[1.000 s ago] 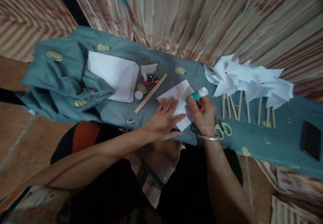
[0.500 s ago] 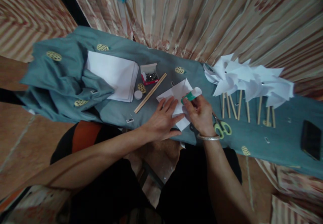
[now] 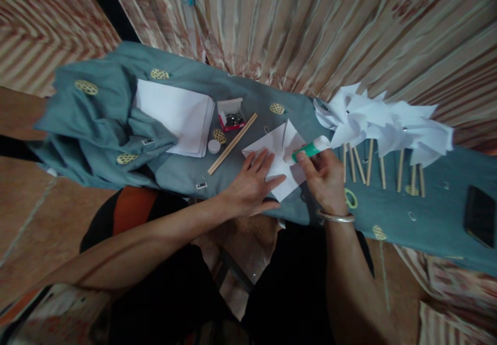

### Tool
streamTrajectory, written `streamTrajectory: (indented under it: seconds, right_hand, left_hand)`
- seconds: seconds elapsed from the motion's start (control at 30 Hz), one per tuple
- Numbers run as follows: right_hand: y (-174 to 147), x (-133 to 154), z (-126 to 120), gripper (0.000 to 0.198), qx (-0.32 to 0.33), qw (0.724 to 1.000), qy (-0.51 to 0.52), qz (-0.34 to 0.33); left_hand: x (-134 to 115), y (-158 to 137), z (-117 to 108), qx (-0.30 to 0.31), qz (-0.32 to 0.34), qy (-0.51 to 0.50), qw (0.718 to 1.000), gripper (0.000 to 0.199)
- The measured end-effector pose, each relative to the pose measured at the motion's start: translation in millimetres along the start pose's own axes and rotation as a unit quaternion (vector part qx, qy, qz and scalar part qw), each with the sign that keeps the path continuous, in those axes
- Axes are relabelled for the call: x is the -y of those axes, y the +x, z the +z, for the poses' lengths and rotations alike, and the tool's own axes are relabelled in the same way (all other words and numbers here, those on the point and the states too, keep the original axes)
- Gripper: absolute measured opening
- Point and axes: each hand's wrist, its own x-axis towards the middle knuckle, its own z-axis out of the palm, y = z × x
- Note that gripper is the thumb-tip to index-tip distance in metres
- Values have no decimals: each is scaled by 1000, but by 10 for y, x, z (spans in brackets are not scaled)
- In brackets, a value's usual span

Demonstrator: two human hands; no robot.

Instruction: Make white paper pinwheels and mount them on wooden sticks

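Note:
A square of white paper with slits cut in from its corners lies on the cloth in front of me. My left hand rests flat on its near left side, fingers spread. In my right hand is a green and white glue stick, gripped near the paper's right corner and tilted. Whether its tip touches the paper I cannot tell. The white round cap sits apart, left of the paper. Scissors with light green handles lie partly hidden behind my right hand and wrist.
Wooden sticks lie beside an open box of metal pins. A stack of white paper is at the left, partly under bunched cloth. Several paper pinwheels on sticks lie at the right, and a phone farther right.
My right hand has moved right with the glue stick, from the paper's middle to its right corner, and now covers more of the scissors. My left hand stays on the paper.

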Motion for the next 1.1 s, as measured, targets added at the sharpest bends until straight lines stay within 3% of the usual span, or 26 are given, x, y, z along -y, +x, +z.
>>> streamTrajectory:
  seconds: [0.13, 0.3, 0.43, 0.57, 0.77, 0.87, 1.0, 1.1]
  right_hand:
    - [41, -25, -100, 22, -75, 968, 230, 69]
    - [57, 7, -114, 23, -59, 905, 389, 161]
    - [34, 34, -76, 20, -37, 884, 425, 189]
    - [-4, 18, -52, 15, -42, 868, 455, 196]
    - [-39, -41, -27, 15, -34, 834, 508, 214]
    - [-50, -37, -4, 16, -13, 822, 524, 224]
    - [-70, -27, 20, 16, 14, 813, 534, 233]
    - [-88, -19, 30, 18, 31, 807, 540, 237]
  left_hand:
    - [15, -6, 7, -1, 1, -6, 1000, 61]
    - [6, -15, -2, 2, 6, -3, 1000, 68]
    - [-25, -46, -57, 0, 10, -2, 1000, 75]
    - [35, -97, -273, -30, -4, 5, 1000, 61]
    - [360, -241, -770, -112, -132, 58, 983, 52]
    - [520, -317, -873, -86, -194, 96, 972, 44]
    - [633, -358, -892, -43, -205, 102, 973, 32]
    - [607, -352, -937, -75, -206, 47, 974, 27]
